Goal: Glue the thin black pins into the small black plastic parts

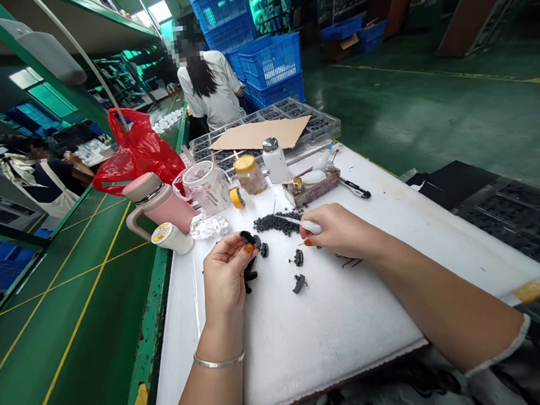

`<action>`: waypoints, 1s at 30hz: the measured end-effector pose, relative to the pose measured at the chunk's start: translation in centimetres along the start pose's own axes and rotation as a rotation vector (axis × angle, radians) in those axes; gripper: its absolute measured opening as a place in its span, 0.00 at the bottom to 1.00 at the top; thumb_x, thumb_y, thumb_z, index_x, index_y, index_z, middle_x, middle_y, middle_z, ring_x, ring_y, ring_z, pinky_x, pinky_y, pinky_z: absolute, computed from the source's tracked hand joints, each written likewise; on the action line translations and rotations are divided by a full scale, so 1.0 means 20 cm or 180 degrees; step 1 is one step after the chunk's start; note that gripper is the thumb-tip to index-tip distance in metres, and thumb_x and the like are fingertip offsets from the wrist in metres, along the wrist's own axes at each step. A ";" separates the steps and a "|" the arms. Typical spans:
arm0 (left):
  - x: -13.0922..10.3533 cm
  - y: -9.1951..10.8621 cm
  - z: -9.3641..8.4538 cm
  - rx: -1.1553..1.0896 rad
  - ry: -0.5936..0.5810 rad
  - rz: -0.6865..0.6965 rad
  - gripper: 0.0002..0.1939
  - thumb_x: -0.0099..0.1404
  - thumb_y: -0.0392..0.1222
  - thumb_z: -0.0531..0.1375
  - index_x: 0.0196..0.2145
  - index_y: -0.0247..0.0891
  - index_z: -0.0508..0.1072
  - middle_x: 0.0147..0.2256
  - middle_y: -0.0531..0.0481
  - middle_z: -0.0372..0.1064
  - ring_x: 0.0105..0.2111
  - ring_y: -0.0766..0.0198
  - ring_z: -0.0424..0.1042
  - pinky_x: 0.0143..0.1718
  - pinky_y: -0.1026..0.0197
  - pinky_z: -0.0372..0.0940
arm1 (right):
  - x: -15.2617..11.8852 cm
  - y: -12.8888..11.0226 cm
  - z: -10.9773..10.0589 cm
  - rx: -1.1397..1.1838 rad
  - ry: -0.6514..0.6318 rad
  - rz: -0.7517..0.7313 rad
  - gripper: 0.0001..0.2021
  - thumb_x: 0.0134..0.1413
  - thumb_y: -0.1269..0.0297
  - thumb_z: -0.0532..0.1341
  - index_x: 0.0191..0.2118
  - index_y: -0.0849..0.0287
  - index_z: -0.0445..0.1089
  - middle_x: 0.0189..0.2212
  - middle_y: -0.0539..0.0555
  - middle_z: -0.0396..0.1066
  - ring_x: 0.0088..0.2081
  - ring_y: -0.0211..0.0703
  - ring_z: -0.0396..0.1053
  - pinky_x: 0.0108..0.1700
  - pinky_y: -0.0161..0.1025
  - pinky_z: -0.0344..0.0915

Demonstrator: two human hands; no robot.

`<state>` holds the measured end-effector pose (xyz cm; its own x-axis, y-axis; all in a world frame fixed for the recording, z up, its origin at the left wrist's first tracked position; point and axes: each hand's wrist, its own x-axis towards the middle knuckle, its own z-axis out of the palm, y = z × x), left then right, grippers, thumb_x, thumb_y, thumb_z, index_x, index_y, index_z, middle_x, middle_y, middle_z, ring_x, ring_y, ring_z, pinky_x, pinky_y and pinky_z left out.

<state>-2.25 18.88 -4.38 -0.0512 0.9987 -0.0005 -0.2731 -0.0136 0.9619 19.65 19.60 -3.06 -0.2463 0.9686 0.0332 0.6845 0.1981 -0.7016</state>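
Note:
My left hand [226, 266], with a silver bangle at its wrist, pinches a small black plastic part [248, 237] between thumb and fingers. Several more dark pieces lie beside and partly behind those fingers. In my right hand [338, 228] is a slim white-handled tool [312, 227], its narrow end pointing left over a pile of tiny black rings [275, 223]. Between the hands, on the white board [310, 347], sit a small dark part [298, 258] and a curved grey part [299, 283]. Thin black pieces [349, 261] lie partly under my right forearm.
A pink tumbler [167, 204], clear jug [207, 187], yellow-lidded jar [249, 173], pump bottle [274, 161] and tool box [312, 188] line the board's far side. A cutter [355, 187] lies right. Cardboard [262, 135] covers trays behind. Two people work farther back.

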 end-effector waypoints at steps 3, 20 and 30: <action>0.01 0.02 -0.01 -0.0185 0.0059 -0.0053 0.15 0.44 0.35 0.71 0.32 0.36 0.76 0.29 0.52 0.74 0.30 0.67 0.74 0.34 0.67 0.69 | 0.02 0.05 0.02 -0.0416 -0.0175 0.0177 0.04 0.38 0.74 0.64 0.21 0.58 0.72 0.19 0.50 0.69 0.25 0.40 0.65 0.27 0.34 0.51; -0.01 0.05 -0.02 -0.0871 -0.0207 -0.0689 0.15 0.45 0.29 0.70 0.33 0.34 0.74 0.31 0.52 0.72 0.31 0.67 0.74 0.30 0.70 0.71 | 0.09 0.25 -0.10 -0.1092 0.0665 0.1021 0.03 0.40 0.66 0.65 0.27 0.54 0.76 0.24 0.51 0.71 0.30 0.44 0.67 0.28 0.36 0.53; -0.03 0.02 0.00 -0.1080 -0.0705 -0.0995 0.10 0.52 0.30 0.68 0.34 0.32 0.73 0.32 0.48 0.72 0.31 0.68 0.74 0.30 0.72 0.70 | -0.04 -0.02 -0.11 0.0438 0.1123 -0.0223 0.11 0.51 0.60 0.62 0.38 0.58 0.75 0.24 0.49 0.73 0.26 0.40 0.69 0.30 0.34 0.62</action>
<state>-2.32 18.37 -3.91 0.2774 0.9436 -0.1808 -0.5411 0.3089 0.7821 20.99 19.04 -1.28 -0.0213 0.9503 0.3106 0.5699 0.2668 -0.7772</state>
